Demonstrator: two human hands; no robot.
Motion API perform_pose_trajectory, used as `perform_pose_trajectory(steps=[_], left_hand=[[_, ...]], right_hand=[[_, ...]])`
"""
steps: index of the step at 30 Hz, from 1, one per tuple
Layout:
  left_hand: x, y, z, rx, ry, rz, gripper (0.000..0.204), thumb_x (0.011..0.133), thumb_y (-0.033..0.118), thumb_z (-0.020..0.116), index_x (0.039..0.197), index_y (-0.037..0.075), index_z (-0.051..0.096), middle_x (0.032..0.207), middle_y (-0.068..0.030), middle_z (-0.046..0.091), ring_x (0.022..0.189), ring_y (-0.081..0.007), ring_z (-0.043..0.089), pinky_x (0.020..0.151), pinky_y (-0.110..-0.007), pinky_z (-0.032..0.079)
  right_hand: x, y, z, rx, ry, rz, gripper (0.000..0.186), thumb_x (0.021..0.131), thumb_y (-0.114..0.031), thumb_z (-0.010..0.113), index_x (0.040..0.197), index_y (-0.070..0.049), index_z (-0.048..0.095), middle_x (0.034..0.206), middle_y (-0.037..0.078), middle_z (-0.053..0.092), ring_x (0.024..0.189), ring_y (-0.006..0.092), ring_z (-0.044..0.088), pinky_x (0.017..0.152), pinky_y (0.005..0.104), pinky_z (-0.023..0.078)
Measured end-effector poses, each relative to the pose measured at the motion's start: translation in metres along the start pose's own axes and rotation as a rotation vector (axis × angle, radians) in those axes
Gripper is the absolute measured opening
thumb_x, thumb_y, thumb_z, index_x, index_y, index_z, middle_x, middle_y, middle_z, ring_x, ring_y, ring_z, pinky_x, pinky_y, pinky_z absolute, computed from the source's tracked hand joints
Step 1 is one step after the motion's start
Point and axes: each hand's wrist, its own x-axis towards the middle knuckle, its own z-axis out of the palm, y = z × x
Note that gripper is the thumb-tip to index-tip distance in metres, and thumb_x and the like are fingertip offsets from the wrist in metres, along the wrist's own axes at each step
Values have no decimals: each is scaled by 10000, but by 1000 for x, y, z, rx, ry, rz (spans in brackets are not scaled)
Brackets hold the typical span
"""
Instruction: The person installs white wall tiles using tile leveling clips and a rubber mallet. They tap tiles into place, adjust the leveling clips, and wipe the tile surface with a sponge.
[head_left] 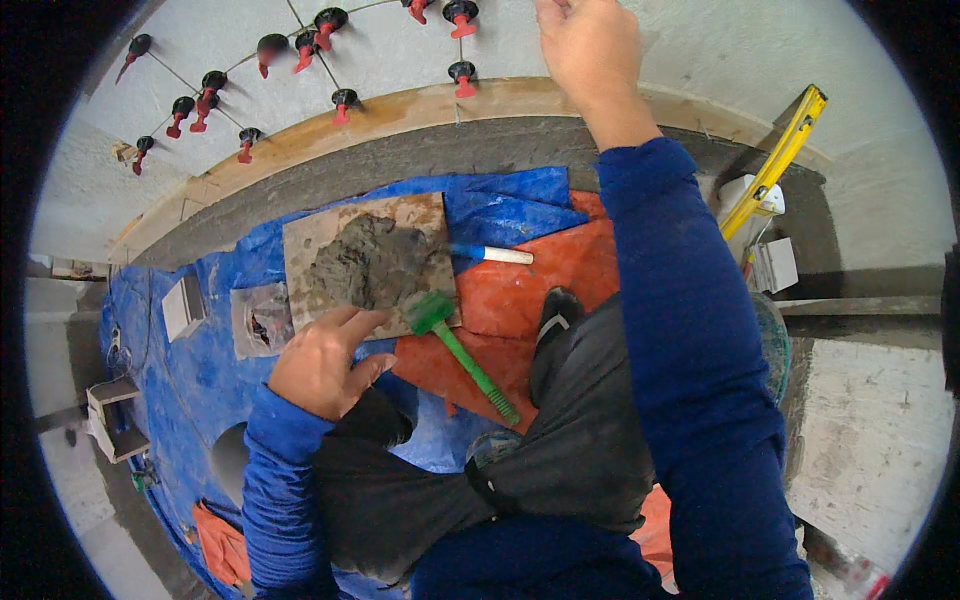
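Observation:
My right hand [590,50] is raised against the white tiled wall [700,45], right of the black-and-red levelling clips [461,25]. Its fingertips run into the top edge, so what they hold, if anything, is hidden. My left hand [325,360] hangs with fingers apart and empty, just left of a green mallet [465,365]. The mallet's head rests at the front of a stained board [310,235] bearing a heap of grey mortar [370,260]. A white-and-blue handled tool [505,254] lies beside the board on orange sheeting [540,250].
A blue tarp [160,370] covers the floor at left, with white tiles [182,305] and a plastic bag [262,320]. A yellow spirit level [775,160] leans at the right near a white container [750,195]. A wooden strip [420,103] runs along the wall.

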Motion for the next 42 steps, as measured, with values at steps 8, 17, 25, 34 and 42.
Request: perform_pose_trajectory(steps=[8, 17, 25, 34, 42], left_hand=[[-6, 2, -2, 13, 24, 10, 452, 859, 248, 790, 1236, 35, 659, 1137, -213, 678, 1064, -456, 646, 884, -504, 527], [-8, 5, -3, 32, 6, 18, 469, 864, 262, 781, 1256, 40, 653, 1163, -220, 675, 1073, -452, 649, 882, -504, 536], [-8, 10, -2, 33, 15, 27, 461, 896, 295, 737, 1263, 35, 638, 1139, -223, 672, 1057, -459, 651, 882, -510, 538], [-19, 4, -3, 75, 19, 16, 468, 907, 322, 722, 1286, 62, 632, 1136, -207, 663, 1041, -450, 657, 880, -519, 544], [-22, -3, -5, 70, 52, 22, 479, 918, 350, 709, 1304, 78, 629, 1145, -199, 666, 1047, -434, 662, 902, -518, 544]], right_hand=[[2, 62, -33, -255, 53, 174, 358, 919, -368, 692, 1021, -34, 774, 850, 158, 765, 788, 315, 740, 770, 422, 565], [-24, 3, -32, 283, -196, 152, 249, 985, -214, 680, 1064, 15, 739, 834, 107, 763, 759, 156, 709, 694, 310, 536], [-37, -74, -24, 842, -393, 501, 289, 1011, -183, 655, 1183, 49, 659, 898, 90, 716, 708, 135, 680, 598, 242, 510], [-52, -118, -13, 1032, -310, 821, 219, 1007, -171, 655, 1123, 12, 623, 875, 98, 695, 597, 131, 609, 502, 260, 450], [-64, -167, 35, 1287, -161, 1005, 190, 1041, -120, 593, 1134, 46, 577, 858, 130, 688, 570, 161, 623, 466, 289, 472]])
